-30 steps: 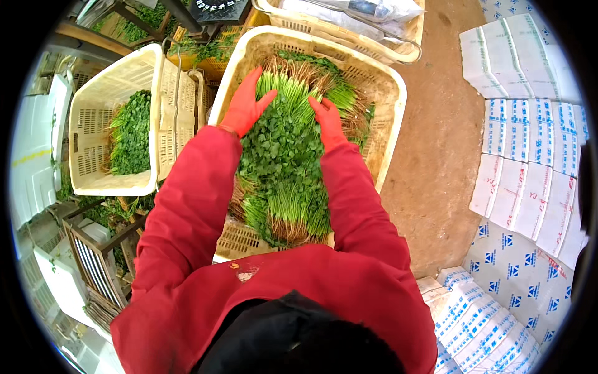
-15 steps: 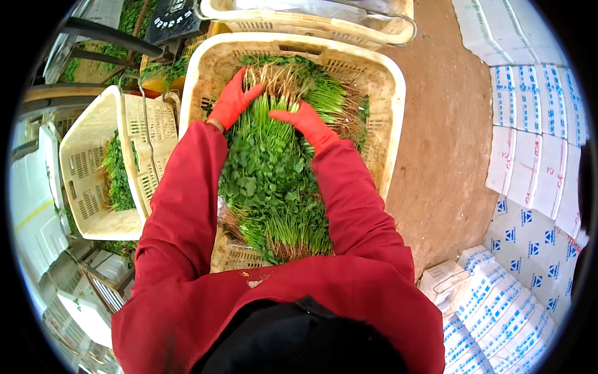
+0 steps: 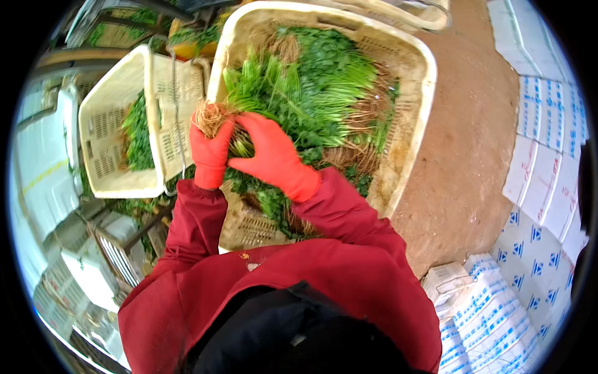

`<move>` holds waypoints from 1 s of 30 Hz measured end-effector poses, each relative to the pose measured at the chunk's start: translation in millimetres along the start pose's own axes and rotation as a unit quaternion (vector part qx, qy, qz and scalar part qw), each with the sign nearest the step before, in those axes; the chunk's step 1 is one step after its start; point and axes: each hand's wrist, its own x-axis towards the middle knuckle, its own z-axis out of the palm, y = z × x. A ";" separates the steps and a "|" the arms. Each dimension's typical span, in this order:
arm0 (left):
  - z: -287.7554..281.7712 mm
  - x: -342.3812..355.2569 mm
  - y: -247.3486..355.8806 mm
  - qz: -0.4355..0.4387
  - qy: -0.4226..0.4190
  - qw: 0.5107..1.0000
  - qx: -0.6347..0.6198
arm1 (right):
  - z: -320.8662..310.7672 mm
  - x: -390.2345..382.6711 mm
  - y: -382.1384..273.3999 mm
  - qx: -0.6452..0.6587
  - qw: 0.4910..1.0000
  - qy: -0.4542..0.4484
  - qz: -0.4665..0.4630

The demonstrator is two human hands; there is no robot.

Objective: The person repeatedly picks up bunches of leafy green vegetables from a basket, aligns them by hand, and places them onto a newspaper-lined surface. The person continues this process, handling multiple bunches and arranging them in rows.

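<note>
Both my hands, in orange-red gloves, are closed around a bunch of leafy herb greens (image 3: 212,118), its pale tangled roots pointing up and away from me. My left hand (image 3: 210,156) wraps the bunch from the left, and my right hand (image 3: 274,154) grips it from the right, just below the roots. The bunch is held over the near-left side of a large cream plastic basket (image 3: 427,68). More rooted greens (image 3: 336,81) lie inside that basket, with stems and brown roots toward its right side. The held bunch's leaves are largely hidden beneath my hands.
To the left, a second cream basket (image 3: 93,168) with a metal handle holds some greens. Another basket (image 3: 398,11) stands beyond the large one. White boxes with blue marks (image 3: 548,112) are stacked along the right, past a brown floor (image 3: 461,156).
My hands have lifted a bunch off the pile and drawn it toward me and left, to the basket's edge. The view has shifted, so the baskets appear farther right and higher.
</note>
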 end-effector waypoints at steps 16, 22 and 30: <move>-55.8 -63.5 -9.9 0.121 -0.002 0.992 -0.020 | 61.9 34.8 32.6 0.009 0.977 -0.134 -0.165; -58.0 -63.0 -11.6 0.121 -0.044 0.989 0.078 | 40.2 63.1 12.9 0.012 0.991 0.009 -0.132; -65.6 -120.0 21.6 -0.007 0.004 0.991 -0.131 | 26.9 85.1 171.9 -0.300 0.917 -0.100 -0.241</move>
